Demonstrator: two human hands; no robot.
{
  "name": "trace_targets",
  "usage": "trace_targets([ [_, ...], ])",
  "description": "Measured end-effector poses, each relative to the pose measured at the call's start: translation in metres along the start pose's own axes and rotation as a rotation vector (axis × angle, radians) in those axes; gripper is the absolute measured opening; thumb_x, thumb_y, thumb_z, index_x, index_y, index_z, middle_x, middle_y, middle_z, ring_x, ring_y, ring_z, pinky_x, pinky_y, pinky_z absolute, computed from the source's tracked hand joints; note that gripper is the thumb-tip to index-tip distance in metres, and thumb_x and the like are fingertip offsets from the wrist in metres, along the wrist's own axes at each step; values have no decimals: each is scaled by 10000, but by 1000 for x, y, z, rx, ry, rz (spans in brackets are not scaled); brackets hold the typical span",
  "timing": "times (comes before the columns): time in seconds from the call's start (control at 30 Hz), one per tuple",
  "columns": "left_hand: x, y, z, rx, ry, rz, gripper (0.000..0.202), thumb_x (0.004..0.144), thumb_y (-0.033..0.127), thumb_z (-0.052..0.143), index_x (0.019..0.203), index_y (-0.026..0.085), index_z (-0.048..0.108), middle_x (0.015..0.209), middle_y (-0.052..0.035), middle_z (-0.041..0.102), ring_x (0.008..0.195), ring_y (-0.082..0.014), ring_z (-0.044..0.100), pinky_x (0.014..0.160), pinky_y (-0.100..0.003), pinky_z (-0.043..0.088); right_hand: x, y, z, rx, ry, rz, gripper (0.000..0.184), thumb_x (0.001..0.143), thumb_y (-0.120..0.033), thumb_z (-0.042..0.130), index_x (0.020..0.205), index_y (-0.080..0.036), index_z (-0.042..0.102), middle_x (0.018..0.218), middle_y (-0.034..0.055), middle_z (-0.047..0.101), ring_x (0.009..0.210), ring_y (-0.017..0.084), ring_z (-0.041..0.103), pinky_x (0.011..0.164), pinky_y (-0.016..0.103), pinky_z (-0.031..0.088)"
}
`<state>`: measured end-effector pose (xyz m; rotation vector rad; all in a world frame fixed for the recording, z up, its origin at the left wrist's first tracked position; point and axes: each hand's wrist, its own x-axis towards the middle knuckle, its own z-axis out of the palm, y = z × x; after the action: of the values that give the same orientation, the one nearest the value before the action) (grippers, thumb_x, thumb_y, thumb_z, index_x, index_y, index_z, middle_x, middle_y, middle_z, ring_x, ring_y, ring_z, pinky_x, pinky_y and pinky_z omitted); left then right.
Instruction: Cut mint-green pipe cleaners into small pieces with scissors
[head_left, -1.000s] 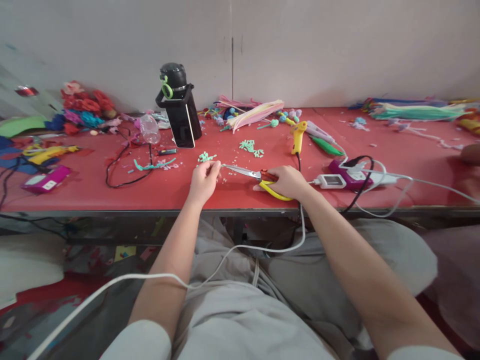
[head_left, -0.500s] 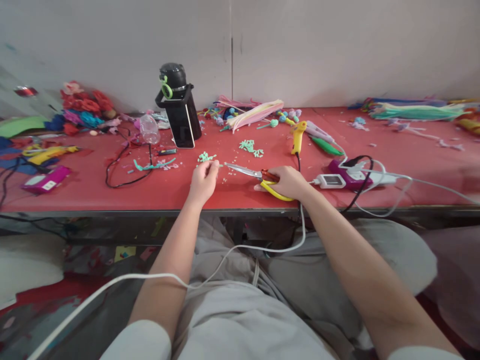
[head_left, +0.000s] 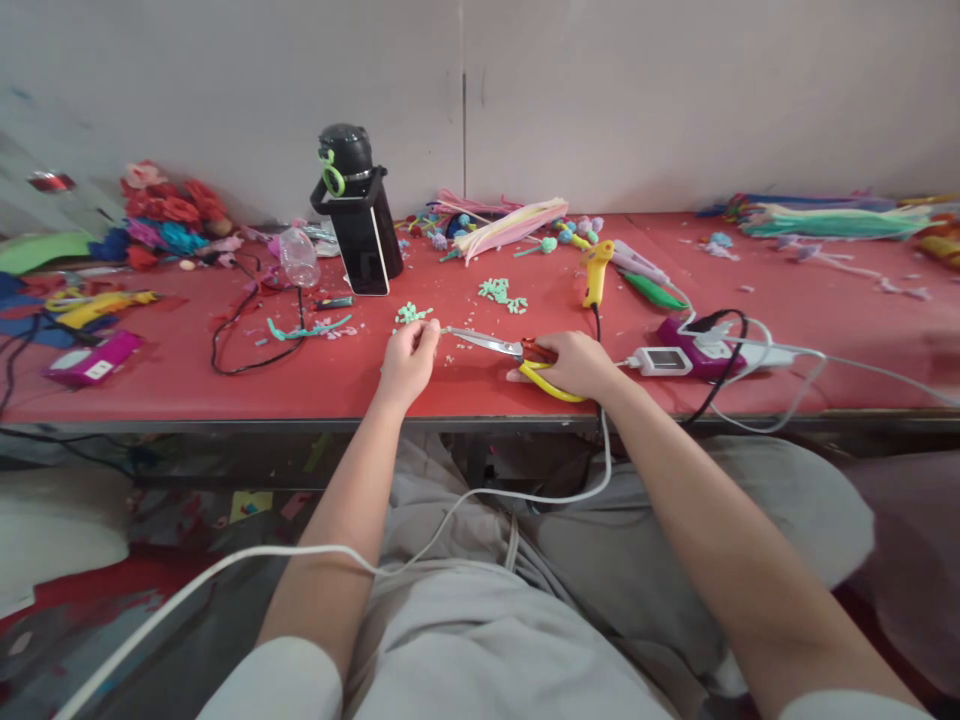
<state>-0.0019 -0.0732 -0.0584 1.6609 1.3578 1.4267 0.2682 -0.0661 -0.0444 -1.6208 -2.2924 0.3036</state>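
Observation:
In front of me, my left hand point(head_left: 411, 352) is closed, thumb and forefinger pinched on a small pale green fuzzy piece, mostly hidden by the fingertips. Wrapped round the red and yellow handles is my right hand point(head_left: 574, 365), which holds a pair of scissors point(head_left: 487, 342). The blades point left and look nearly closed, their tips right beside the left fingertips. Just behind my left hand lies a small heap of green cut pieces point(head_left: 411, 312). A second pile of green pieces point(head_left: 501, 294) is farther back, behind the scissors. Tiny pale scraps are scattered below the blades.
A black bottle point(head_left: 386, 230) stands with a phone point(head_left: 366, 250) against it. Right of centre is a yellow glue gun point(head_left: 596, 272), near a purple power strip point(head_left: 701, 350) with cables. Pipe cleaner bundles point(head_left: 510, 230) lie at the back. A white cable point(head_left: 480, 492) crosses my lap.
The scissor tips have come slightly closer to the left fingertips, and less of the green piece shows between them. Both hands have otherwise hardly moved.

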Motion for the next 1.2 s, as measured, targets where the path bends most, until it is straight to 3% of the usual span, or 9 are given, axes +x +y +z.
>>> trace_targets([
  [0.47, 0, 0, 1, 0, -11, 10, 473, 975, 549, 594, 653, 222, 480, 561, 23, 438, 526, -125, 416, 524, -282, 328, 3, -1, 0, -15, -19, 20, 734, 684, -966, 557, 667, -232, 569, 643, 37, 562, 640, 195, 503, 606, 330, 281],
  [0.83, 0, -2, 0, 25, -2, 20, 527, 978, 600, 581, 636, 233, 418, 553, 24, 385, 515, -130, 382, 498, -291, 291, -1, 0, -1, 31, 2, 12, 733, 687, -967, 543, 645, -238, 479, 604, 18, 521, 596, 170, 444, 594, 327, 268],
  [1.2, 0, -3, 1, 67, -22, 21, 442, 1025, 449, 508, 656, 230, 401, 566, 29, 386, 525, -132, 395, 522, -290, 301, 2, 0, 0, -17, -13, 1, 727, 676, -956, 566, 659, -229, 551, 633, 28, 552, 613, 173, 462, 599, 321, 274],
])
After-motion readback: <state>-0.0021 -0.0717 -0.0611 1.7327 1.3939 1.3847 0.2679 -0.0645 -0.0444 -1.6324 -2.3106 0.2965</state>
